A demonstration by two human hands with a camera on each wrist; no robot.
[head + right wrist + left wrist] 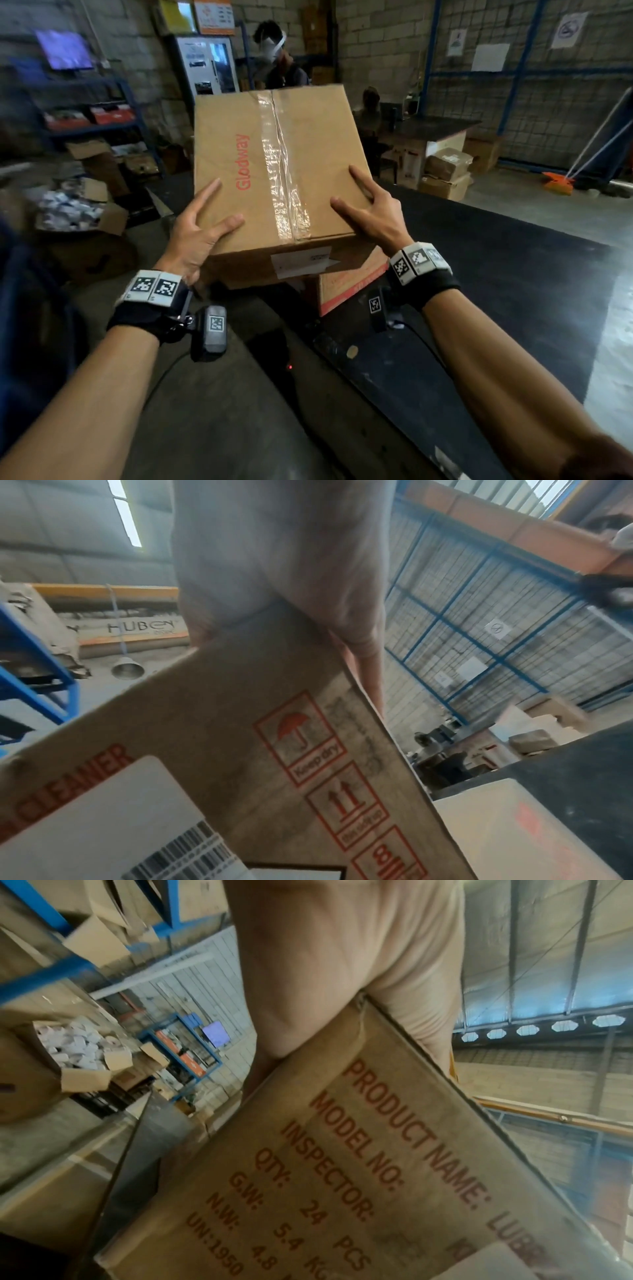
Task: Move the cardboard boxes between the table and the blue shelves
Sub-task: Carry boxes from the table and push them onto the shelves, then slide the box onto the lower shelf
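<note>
Head view: we hold the box [274,171] between both hands, tilted, its far end raised and swung a bit right. Long axis runs away from us along the taped seam. Left hand [198,233] clamps the near-left corner, thumb and a finger spread flat on top; right hand [370,216] mirrors it on the near-right corner. Both equally near, box straight ahead of the grip. It hangs over the near edge of the dark table [496,274], just above a second box [349,284] with red print. Brown cardboard, clear tape, red "Glodway", white label on the near face.

Left wrist view: palm [342,961] pressed on the box's top edge, printed side panel [342,1164] below; fingers hidden. Blue shelves [185,1053] lie off left, well apart.

Right wrist view: palm [274,561] on the box edge, one finger down the side; "Keep dry" marks and barcode label show.
</note>
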